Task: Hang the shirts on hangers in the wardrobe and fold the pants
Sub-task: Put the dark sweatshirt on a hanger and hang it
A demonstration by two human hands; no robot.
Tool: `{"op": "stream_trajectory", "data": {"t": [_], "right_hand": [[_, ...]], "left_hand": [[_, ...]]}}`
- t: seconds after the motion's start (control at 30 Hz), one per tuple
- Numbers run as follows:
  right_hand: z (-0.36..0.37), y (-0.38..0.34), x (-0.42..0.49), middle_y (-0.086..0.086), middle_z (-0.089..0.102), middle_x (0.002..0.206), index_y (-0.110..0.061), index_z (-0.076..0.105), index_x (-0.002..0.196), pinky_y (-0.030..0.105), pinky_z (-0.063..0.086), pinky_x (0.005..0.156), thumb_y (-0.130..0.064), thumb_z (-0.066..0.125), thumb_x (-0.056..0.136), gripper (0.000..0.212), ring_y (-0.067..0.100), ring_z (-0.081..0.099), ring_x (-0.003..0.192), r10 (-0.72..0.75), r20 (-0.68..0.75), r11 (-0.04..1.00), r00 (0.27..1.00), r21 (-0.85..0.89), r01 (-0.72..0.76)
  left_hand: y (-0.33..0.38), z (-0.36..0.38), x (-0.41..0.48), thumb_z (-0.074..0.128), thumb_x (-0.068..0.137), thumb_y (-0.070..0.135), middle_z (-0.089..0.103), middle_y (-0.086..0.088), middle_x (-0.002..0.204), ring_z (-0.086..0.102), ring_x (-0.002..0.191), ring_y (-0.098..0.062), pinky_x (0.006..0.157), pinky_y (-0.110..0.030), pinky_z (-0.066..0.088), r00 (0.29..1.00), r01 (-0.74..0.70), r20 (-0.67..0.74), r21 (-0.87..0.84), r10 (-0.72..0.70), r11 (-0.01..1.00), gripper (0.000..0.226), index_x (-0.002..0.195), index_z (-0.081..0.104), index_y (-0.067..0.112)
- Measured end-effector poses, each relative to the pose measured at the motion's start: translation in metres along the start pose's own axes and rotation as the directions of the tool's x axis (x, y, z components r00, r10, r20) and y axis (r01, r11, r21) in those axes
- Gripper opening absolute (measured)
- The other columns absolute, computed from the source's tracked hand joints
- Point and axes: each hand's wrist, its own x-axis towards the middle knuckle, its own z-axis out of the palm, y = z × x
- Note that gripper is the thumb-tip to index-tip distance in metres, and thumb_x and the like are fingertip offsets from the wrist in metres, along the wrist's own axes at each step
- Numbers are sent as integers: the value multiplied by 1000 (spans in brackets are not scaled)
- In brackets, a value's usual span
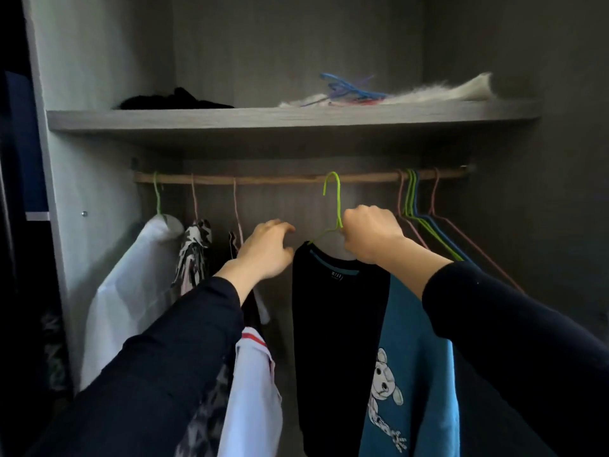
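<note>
Now right hand [372, 237] pinches green hanger [336, 206] by its neck.
Dark shirt [339, 324] hangs under that grip; left hand [267, 250] loosely curled alongside, empty.

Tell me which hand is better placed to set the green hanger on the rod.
Right. The right hand grips the green hanger just below its hook, near the rod. The left hand is beside the dark shirt, fingers loosely curled, seemingly holding nothing.
</note>
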Motion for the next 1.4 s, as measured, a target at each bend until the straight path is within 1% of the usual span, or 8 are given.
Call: {"op": "stream_trajectory", "data": {"t": [0.23,0.33,0.5,0.63,0.73,1.03,1.23,1.4], "right_hand": [[13,-13,67,12,64,98,-10,60,99,34,37,63,-20,54,93,13,34,62,91,59,-70,997,996,-42,-62],[20,-22,91,11,64,98,-14,58,93,34,39,63,-16,55,90,5,33,62,91,50,-57,998,997,-43,-53],[34,-42,117,12,65,97,-17,50,82,33,37,63,-8,55,85,11,33,63,92,9,-50,999,999,-34,-11],[48,-52,126,12,63,98,-15,54,84,33,36,62,-8,57,84,8,33,62,93,-7,-38,1000,999,-23,6],[60,-59,127,12,62,95,-17,40,71,33,37,62,-8,57,85,24,33,61,91,-15,-15,1000,1000,11,15],[80,-78,125,16,63,100,-10,56,90,31,36,65,-21,58,90,12,34,61,93,33,-27,973,999,230,-26],[84,-93,132,18,64,100,-10,53,86,32,36,63,-22,58,92,15,37,61,93,68,-29,948,997,313,-55],[90,-93,140,16,65,94,-11,52,79,30,40,62,-23,56,93,19,33,63,88,104,63,882,993,455,-121]], "left_hand": [[-35,-7,71,52,93,23,24,-11,156,23,142,-29,111,-40,29,997,-8,-74,25,10,1000,59,148,31,15],[-45,-8,96,55,91,21,19,-11,157,20,144,-30,111,-40,30,986,-15,-167,55,24,998,66,149,25,12],[-71,-9,126,58,88,22,12,-8,160,8,147,-26,120,-40,7,981,45,-193,123,-21,991,76,152,16,15],[-86,-7,131,57,87,19,14,-4,160,8,147,-24,120,-37,3,976,34,-217,188,8,982,78,153,15,20],[-92,-8,131,56,87,12,16,-2,160,11,147,-24,120,-34,4,972,-3,-231,186,46,983,78,153,16,21],[-96,-11,130,50,85,-1,18,-1,160,12,147,-21,120,-31,6,966,-43,-252,81,62,996,76,152,21,18],[-108,-24,132,44,87,-6,24,2,158,18,146,-15,116,-22,12,974,-68,-221,-76,50,995,69,149,31,21],[-110,-22,134,43,88,-7,23,1,158,16,147,-17,118,-25,12,981,-71,-188,-135,45,988,68,149,31,22]]}}
